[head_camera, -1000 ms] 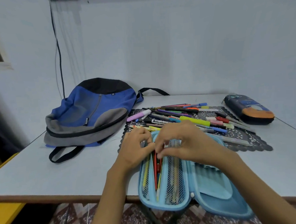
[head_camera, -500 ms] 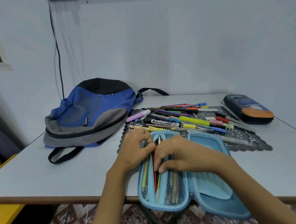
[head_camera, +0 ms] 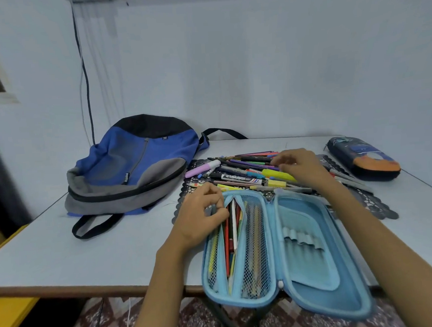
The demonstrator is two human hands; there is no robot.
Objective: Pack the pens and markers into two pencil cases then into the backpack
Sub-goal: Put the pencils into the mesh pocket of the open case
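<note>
Your left hand (head_camera: pixel 200 214) is pinching the blue pencil case (head_camera: pixel 309 258) pocket. Your right hand (head_camera: pixel 300 169) is touching the pens (head_camera: pixel 238 176); cannot tell if its fingers are gripping.

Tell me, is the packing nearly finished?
Not nearly. Done: some pens sit in the open blue pencil case. In hand: the left hand holds its mesh pocket while the right hand reaches into the pen pile. Left: that pile, the dark pencil case lying shut, and the backpack.
</note>
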